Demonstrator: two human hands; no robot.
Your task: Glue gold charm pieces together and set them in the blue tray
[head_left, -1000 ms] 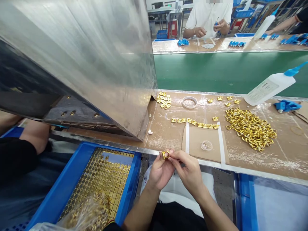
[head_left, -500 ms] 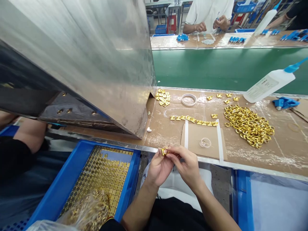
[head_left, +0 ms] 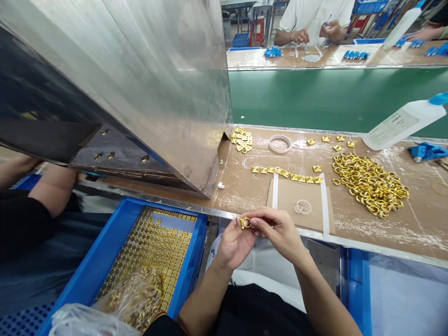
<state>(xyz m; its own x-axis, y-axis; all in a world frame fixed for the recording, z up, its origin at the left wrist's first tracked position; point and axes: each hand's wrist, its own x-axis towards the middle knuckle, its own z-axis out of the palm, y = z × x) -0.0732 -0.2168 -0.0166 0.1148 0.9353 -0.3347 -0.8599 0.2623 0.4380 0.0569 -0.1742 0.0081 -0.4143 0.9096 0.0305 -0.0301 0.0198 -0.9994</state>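
A gold ring with a flat square top (head_left: 245, 223) is pinched by the fingertips of my left hand (head_left: 235, 245) at its square end. The thumb and forefinger of my right hand (head_left: 282, 234) close on the ring's round side. Both hands are just off the front edge of the bench. Beyond them lies a cardboard pad (head_left: 297, 196) with white tape strips and a small clear loop (head_left: 303, 206) on it. A row of gold square pieces (head_left: 287, 174) runs along the pad's back edge. To the right is a heap of gold rings (head_left: 373, 184).
A metal housing (head_left: 168, 93) rises at left. Below it, a blue crate (head_left: 201, 247) holds rows of gold pieces and a plastic bag (head_left: 140, 298). A white bottle (head_left: 402, 121) leans at right beside a blue clip-like part (head_left: 427, 151). A co-worker's hands (head_left: 301, 36) are across the green belt (head_left: 315, 93).
The whole view has shifted, so the bench and its contents sit slightly further right. Both hands keep their hold on the ring, which looks slightly turned.
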